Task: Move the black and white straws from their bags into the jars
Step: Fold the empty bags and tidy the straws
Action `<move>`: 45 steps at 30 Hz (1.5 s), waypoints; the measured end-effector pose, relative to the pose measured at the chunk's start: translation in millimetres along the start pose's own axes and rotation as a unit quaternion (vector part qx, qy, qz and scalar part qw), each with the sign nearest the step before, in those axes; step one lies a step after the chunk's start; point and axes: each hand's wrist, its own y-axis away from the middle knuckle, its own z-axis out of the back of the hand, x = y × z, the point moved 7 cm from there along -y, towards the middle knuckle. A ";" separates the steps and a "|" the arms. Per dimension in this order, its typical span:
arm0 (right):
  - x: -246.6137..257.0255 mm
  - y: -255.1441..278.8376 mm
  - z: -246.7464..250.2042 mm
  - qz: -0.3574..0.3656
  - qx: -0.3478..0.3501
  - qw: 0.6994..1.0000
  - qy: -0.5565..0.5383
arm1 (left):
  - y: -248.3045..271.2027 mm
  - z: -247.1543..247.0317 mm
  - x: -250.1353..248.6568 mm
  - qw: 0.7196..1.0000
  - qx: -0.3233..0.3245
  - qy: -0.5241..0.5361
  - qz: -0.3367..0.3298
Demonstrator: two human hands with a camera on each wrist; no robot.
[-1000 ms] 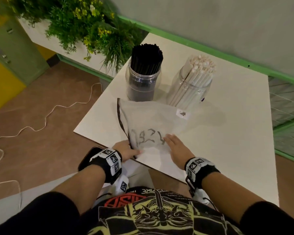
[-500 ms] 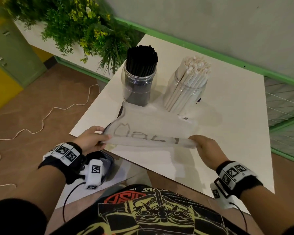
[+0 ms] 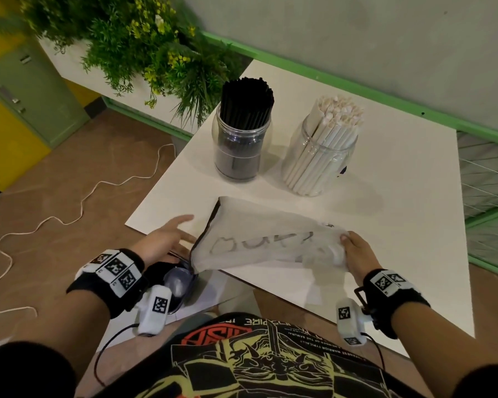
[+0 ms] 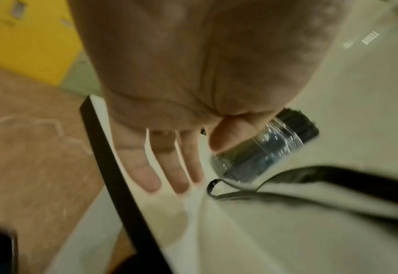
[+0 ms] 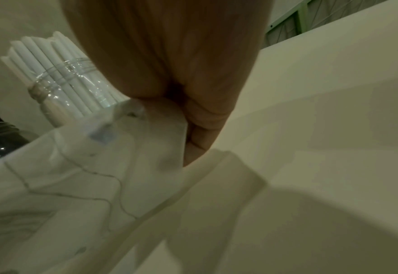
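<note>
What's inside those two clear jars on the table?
The left jar is packed with black straws; the right jar holds white straws leaning slightly. Both bundles stick out above the rims. The jar bottoms are hidden.

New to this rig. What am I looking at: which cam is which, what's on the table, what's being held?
No robot here: a person works with bare hands, wearing three cameras. The big picture comes from the head camera; the other two look along each wrist toward the fingers.

On the white table stand two clear jars: one with black straws, one with white straws. In front lies a thin white bag with a dark edge.

The right hand grips one end of the bag, lifting it. The left hand is open beside the bag's other end, holding nothing; the left wrist view shows its fingers spread.
</note>
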 end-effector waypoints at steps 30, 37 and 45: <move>78.5 88.7 -61.3 0.337 -0.014 0.843 0.419 | -40.4 -23.7 -16.1 0.909 -0.191 -0.363 -0.076; 35.0 38.3 -98.7 0.102 0.156 0.808 0.559 | -38.1 -80.4 -21.7 0.728 -0.024 -0.668 -0.154; 59.1 27.0 -94.6 0.166 0.137 0.909 0.356 | -36.5 -77.7 -24.3 0.886 0.023 -0.456 -0.083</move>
